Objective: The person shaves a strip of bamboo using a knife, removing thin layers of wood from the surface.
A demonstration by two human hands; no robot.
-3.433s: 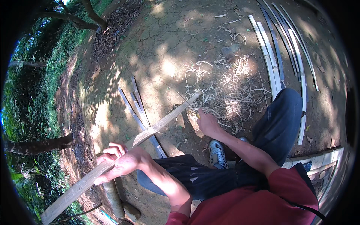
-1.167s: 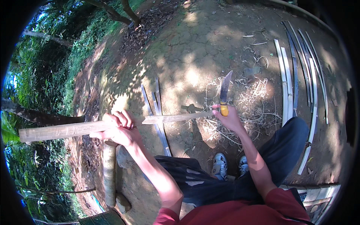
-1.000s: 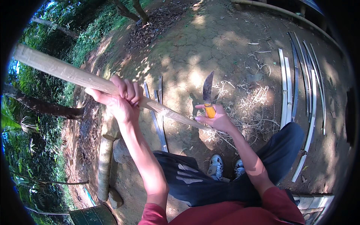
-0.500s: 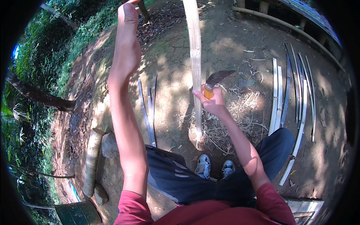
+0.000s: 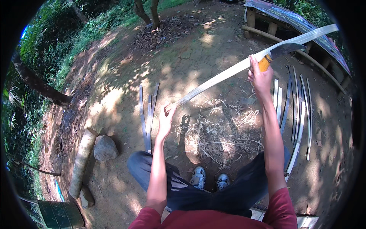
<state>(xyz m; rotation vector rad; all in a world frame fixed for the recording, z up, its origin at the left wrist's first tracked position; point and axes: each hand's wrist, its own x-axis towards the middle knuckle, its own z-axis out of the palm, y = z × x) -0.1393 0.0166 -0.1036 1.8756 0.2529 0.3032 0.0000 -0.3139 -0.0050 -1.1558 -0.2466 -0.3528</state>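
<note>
Bare, cracked earth (image 5: 183, 57) covers the ground, patched with sunlight. At near left, a pale log (image 5: 82, 162) lies lengthwise, with a rounded grey stone (image 5: 105, 148) just beside its far end and a smaller stone (image 5: 87, 197) by its near end. A dark green object (image 5: 61, 214) sits nearer, its kind unclear. Dense undergrowth (image 5: 80, 36) lines the left side, where a dark trunk (image 5: 40, 87) slants. At the far side, paired tree trunks (image 5: 155, 15) rise beside leaf litter (image 5: 164, 40). At far right stands a raised platform (image 5: 280, 13) with a patterned cover.
</note>
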